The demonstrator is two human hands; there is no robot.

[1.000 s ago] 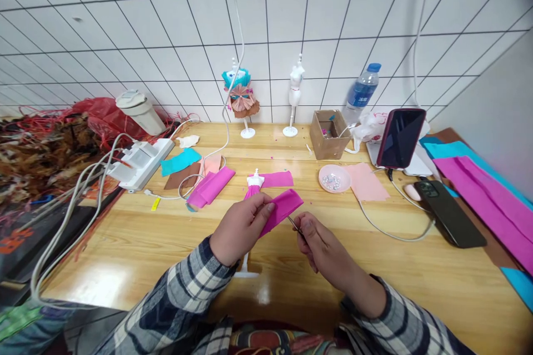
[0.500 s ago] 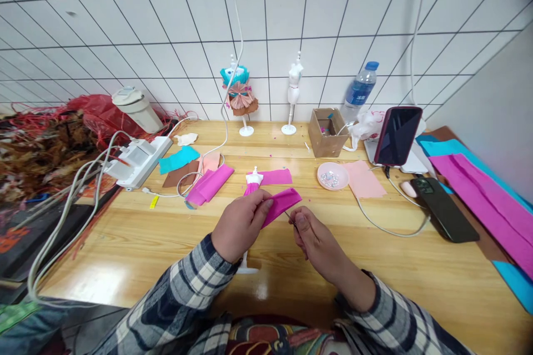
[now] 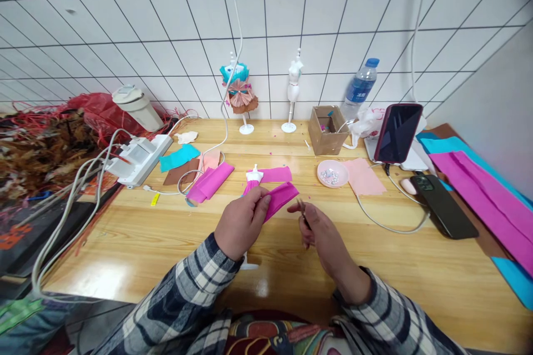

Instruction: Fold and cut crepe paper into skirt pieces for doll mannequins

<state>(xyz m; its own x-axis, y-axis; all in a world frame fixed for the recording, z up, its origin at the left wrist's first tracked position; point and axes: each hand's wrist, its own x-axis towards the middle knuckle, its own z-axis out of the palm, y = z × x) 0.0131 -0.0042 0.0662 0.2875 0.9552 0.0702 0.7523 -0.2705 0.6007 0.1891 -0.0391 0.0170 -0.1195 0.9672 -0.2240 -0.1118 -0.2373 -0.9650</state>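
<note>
My left hand (image 3: pixel 241 219) pinches a folded strip of magenta crepe paper (image 3: pixel 282 198) between thumb and fingers. Behind that hand stands a small white mannequin (image 3: pixel 254 176) with a pleated magenta wrap below its bust. Its lower part is mostly hidden, and its white base (image 3: pixel 250 266) shows below my wrist. My right hand (image 3: pixel 322 233) is closed round a slim metal tool (image 3: pixel 301 206), apart from the strip's right end. Fingers cover most of the tool, so I cannot tell whether it is scissors or tweezers. A flat magenta piece (image 3: pixel 277 174) lies behind the strip.
Behind stand a dressed mannequin (image 3: pixel 239 89), a bare one (image 3: pixel 293 86), a cardboard box (image 3: pixel 328 141) and a bottle (image 3: pixel 361 87). A pink dish (image 3: pixel 333 184) holds sequins. Phones (image 3: pixel 443 205) and crepe sheets (image 3: pixel 478 191) lie right; a power strip (image 3: pixel 144 161) and cables left.
My right hand has drawn back slightly to the right, and the metal tool has come away from the strip. The magenta strip now looks narrower and more tightly folded in my left hand.
</note>
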